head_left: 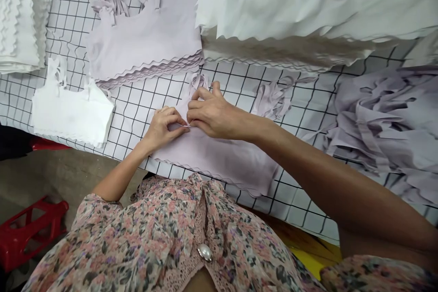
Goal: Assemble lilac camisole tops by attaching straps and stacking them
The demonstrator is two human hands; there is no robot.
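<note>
A lilac strappy crop top (219, 157) lies flat on the grid-patterned cloth just in front of me. My left hand (167, 128) is closed, thumb and forefinger pinching the top's upper edge. Right beside it, my right hand (214, 112) bends over the same edge, its thumb and fingertips closed on the fabric while one finger sticks up. The top's thin strap (197, 81) lies looped beyond my hands. The exact bit of fabric between the right fingertips is partly hidden.
A stack of lilac tops (147, 36) lies beyond my hands, with a small white stack (73, 109) to its left. White fabric pieces (290, 4) cover the far right. Lilac straps (273, 98) and a lilac heap (386, 118) lie rightward. A red stool (32, 226) stands below left.
</note>
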